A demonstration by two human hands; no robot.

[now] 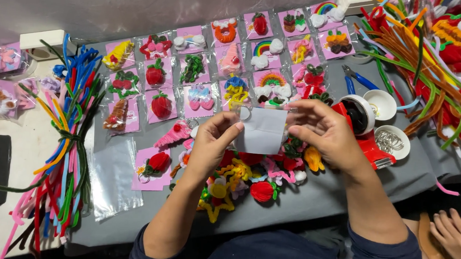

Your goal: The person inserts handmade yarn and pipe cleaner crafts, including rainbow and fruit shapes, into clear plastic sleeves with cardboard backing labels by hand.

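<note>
Head view, centre of frame: left hand and right hand apart, each pinching one edge of a small clear plastic sleeve with pale card, held above a heap of bright pipe-cleaner charms. Risk, judged: sleeve slipping from thin fingertip grips into the heap below.

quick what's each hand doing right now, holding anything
Left hand: closed, pinching the left edge of a small white card.
Right hand: closed, pinching the same card's right edge.
</note>
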